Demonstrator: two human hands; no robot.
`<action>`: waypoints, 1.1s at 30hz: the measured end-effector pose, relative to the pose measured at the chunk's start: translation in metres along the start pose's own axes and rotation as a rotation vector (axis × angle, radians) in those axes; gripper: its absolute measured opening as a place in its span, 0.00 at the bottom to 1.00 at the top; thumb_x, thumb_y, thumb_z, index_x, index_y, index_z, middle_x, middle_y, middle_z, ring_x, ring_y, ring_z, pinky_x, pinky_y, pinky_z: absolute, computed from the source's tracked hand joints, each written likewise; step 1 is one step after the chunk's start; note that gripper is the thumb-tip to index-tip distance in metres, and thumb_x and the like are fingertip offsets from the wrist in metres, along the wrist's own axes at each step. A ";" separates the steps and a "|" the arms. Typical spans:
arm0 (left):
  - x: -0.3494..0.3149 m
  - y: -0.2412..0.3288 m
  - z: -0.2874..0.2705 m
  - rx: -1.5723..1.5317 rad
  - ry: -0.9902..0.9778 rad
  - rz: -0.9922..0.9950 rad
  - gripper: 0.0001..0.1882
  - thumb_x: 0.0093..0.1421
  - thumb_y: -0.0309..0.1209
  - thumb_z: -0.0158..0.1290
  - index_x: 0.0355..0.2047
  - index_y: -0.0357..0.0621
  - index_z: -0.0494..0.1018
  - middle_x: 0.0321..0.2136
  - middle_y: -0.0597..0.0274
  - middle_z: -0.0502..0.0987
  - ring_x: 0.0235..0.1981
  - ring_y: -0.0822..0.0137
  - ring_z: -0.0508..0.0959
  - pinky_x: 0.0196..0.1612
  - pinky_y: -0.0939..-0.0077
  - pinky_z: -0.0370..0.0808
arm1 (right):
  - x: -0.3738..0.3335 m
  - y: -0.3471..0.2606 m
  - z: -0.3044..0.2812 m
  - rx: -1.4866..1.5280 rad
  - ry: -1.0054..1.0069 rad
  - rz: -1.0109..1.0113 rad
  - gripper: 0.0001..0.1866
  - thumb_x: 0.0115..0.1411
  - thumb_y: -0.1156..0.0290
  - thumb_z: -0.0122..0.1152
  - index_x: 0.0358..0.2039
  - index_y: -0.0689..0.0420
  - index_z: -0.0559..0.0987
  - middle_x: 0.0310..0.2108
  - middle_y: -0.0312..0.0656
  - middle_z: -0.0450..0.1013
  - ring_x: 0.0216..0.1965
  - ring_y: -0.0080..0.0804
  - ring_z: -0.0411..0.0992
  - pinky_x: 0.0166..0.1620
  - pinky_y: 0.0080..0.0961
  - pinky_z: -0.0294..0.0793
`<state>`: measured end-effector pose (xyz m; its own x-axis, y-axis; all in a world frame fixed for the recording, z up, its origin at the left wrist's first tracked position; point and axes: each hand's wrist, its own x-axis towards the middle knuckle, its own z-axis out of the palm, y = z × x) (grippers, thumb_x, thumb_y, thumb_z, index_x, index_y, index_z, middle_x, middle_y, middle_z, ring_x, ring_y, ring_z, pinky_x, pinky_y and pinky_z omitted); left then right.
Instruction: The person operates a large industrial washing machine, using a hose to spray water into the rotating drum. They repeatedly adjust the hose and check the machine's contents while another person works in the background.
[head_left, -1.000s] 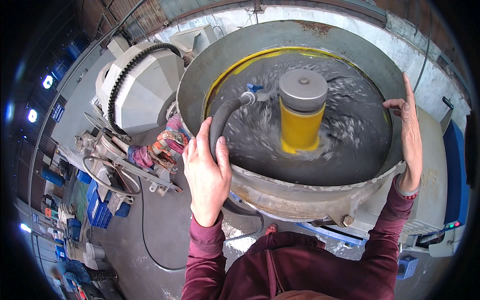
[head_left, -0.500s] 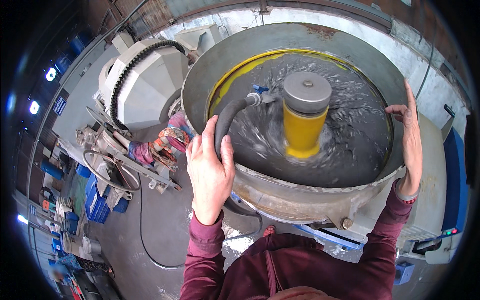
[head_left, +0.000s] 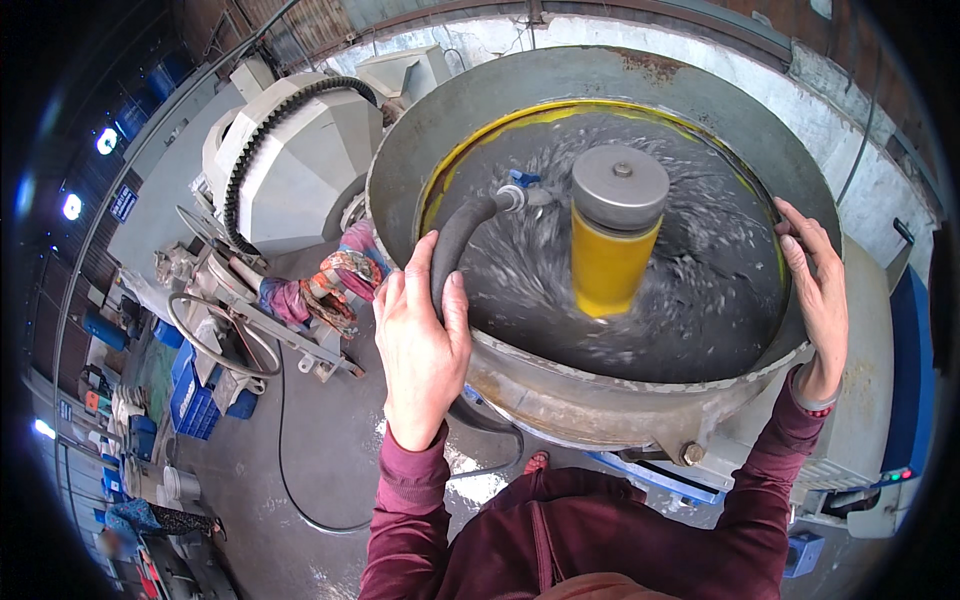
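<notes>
A big round grey metal vibratory tub (head_left: 735, 95) holds swirling small grey pieces (head_left: 500, 270), blurred by motion. At its centre stands a yellow column (head_left: 612, 265) with a round grey cap (head_left: 620, 188). My left hand (head_left: 425, 345) is wrapped round a thick dark hose (head_left: 455, 240) at the tub's near left edge. The hose's end, with a blue-handled valve (head_left: 525, 178), hangs over the pieces. At the right side, my right hand (head_left: 818, 290) reaches over the wall, its bent fingers closed on the yellow-edged inner lip (head_left: 560, 104). The fingertips are partly hidden there.
A white many-sided drum machine (head_left: 290, 150) with a black chain stands at the left. Below it are a metal frame with colourful cloths (head_left: 340, 285) and a blue crate (head_left: 195, 410). A cable (head_left: 285, 455) lies on the floor. Another person (head_left: 140, 520) is at the far lower left.
My right hand's raised fingers have come down and bent onto the tub's inner lip. My left hand keeps its hold on the hose. The grey pieces keep swirling.
</notes>
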<state>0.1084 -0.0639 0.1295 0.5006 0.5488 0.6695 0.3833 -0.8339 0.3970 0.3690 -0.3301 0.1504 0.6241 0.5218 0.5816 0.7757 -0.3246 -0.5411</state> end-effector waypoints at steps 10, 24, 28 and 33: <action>-0.002 -0.003 0.005 -0.024 0.033 0.011 0.20 0.62 0.30 0.48 0.55 0.40 0.66 0.36 0.47 0.74 0.37 0.51 0.74 0.45 0.61 0.67 | 0.001 -0.002 -0.003 -0.016 -0.033 -0.020 0.19 0.60 0.68 0.57 0.52 0.57 0.75 0.36 0.43 0.72 0.39 0.31 0.68 0.44 0.25 0.66; -0.002 0.011 0.005 -0.076 0.002 -0.170 0.19 0.66 0.31 0.43 0.56 0.38 0.66 0.32 0.54 0.75 0.23 0.70 0.70 0.29 0.75 0.70 | -0.002 -0.001 0.002 0.004 0.109 -0.073 0.24 0.57 0.63 0.60 0.54 0.55 0.73 0.34 0.43 0.72 0.39 0.39 0.69 0.46 0.31 0.67; 0.000 0.016 0.007 -0.091 -0.008 -0.164 0.19 0.66 0.31 0.43 0.56 0.39 0.66 0.25 0.60 0.71 0.21 0.73 0.66 0.25 0.77 0.67 | -0.002 0.001 0.003 0.016 0.136 -0.049 0.26 0.57 0.63 0.61 0.56 0.53 0.71 0.33 0.42 0.71 0.39 0.37 0.68 0.46 0.31 0.68; -0.002 0.015 0.008 -0.102 0.003 -0.180 0.19 0.68 0.34 0.43 0.56 0.42 0.67 0.24 0.69 0.67 0.24 0.77 0.63 0.28 0.82 0.62 | -0.001 0.001 -0.001 0.013 0.083 -0.046 0.27 0.58 0.63 0.59 0.58 0.53 0.70 0.32 0.42 0.69 0.37 0.35 0.67 0.46 0.30 0.67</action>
<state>0.1193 -0.0770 0.1286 0.4284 0.6895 0.5840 0.3860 -0.7241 0.5716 0.3693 -0.3318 0.1496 0.5941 0.4683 0.6540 0.8026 -0.2918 -0.5202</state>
